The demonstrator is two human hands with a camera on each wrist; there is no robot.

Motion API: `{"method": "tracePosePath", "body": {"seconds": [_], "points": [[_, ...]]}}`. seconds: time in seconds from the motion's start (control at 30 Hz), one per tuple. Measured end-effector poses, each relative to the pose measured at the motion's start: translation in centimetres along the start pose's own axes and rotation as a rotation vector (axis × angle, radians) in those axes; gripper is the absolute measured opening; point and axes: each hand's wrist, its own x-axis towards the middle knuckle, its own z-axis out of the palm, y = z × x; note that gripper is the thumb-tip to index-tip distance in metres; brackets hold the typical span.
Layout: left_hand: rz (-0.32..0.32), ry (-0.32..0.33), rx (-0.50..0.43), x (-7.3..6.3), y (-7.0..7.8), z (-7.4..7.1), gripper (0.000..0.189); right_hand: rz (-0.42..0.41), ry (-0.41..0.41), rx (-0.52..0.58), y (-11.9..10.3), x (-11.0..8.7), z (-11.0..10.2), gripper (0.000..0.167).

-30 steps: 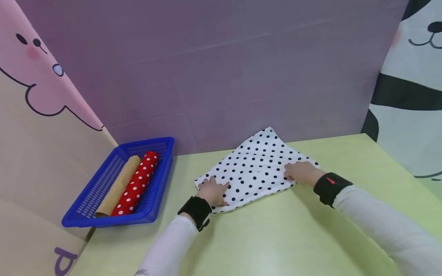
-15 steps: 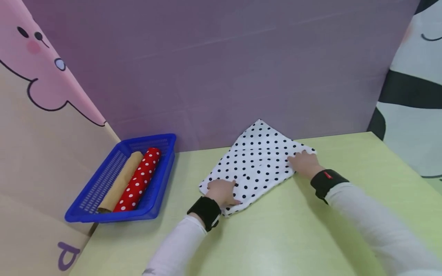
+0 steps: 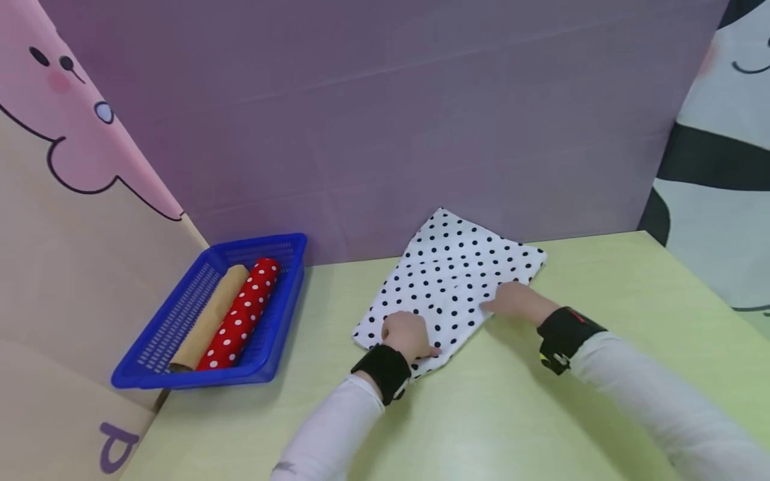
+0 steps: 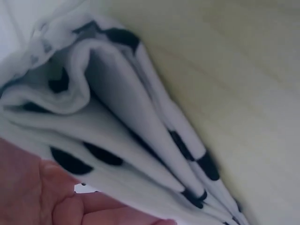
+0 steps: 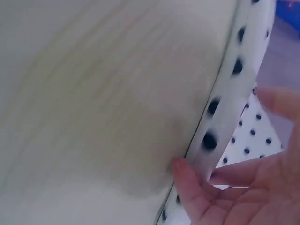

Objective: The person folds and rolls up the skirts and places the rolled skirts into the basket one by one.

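Note:
A white cloth with black polka dots (image 3: 448, 267) lies folded in layers, its far corner near the back wall. At its near corner my left hand (image 3: 408, 334) grips the fabric with curled fingers, thumb pointing right. Loose folds of the cloth (image 4: 122, 108) gape beside that palm in the left wrist view; its fingertips are partly hidden. My right hand (image 3: 511, 302) holds the near right edge of the cloth. Up close, the right thumb lies at the table side of this edge (image 5: 211, 126) and the index finger bends over the dotted side.
At the left stands a blue plastic basket (image 3: 271, 334). Inside lie a tan roll (image 3: 210, 317) and a red roll with white dots (image 3: 240, 314), side by side. A purple wall covering (image 3: 385, 133) rises behind the pale green table (image 3: 481, 414).
My left hand has slid right with the near corner, its spread fingers now curled. The cloth has turned and narrowed. My right hand has shifted left along the edge, away from the right corner.

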Motion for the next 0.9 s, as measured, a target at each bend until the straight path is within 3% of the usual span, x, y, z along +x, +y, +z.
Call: {"method": "tracePosePath", "body": {"seconds": [0.03, 0.1, 0.27, 0.4, 0.5, 0.63, 0.8, 0.9], "points": [[0.02, 0.001, -0.005, 0.1, -0.1, 0.0, 0.069, 0.049, -0.017, 0.06, -0.4, 0.0, 0.0, 0.04], [0.083, -0.004, -0.024, 0.3, -0.7, 0.0, 0.063, 0.066, -0.039, 0.07, -1.0, 0.1, 0.2, 0.045], [0.282, -0.078, -0.047, 0.6, -4.2, -0.4, 0.034, 0.026, 0.023, -0.002, -1.5, 0.2, 0.8, 0.045], [0.28, -0.08, -0.07, 0.8, -6.9, 0.4, 0.061, -0.014, 0.076, -0.062, -1.0, 0.4, 0.9, 0.046], [0.249, -0.065, -0.118, 0.8, -8.0, 1.3, 0.078, -0.033, 0.097, -0.075, -0.5, 0.7, 0.6, 0.052], [0.288, -0.047, -0.22, 0.5, -7.7, 1.6, 0.08, -0.011, 0.092, -0.065, 0.3, 0.8, -0.1, 0.063], [0.308, -0.048, -0.363, -0.4, -5.6, 1.7, 0.08, 0.03, 0.073, -0.046, 1.9, 1.1, -0.6, 0.072], [0.304, -0.043, -0.403, -1.2, -4.4, 1.9, 0.078, 0.038, 0.06, -0.025, 2.5, 1.2, -0.7, 0.075]]}}
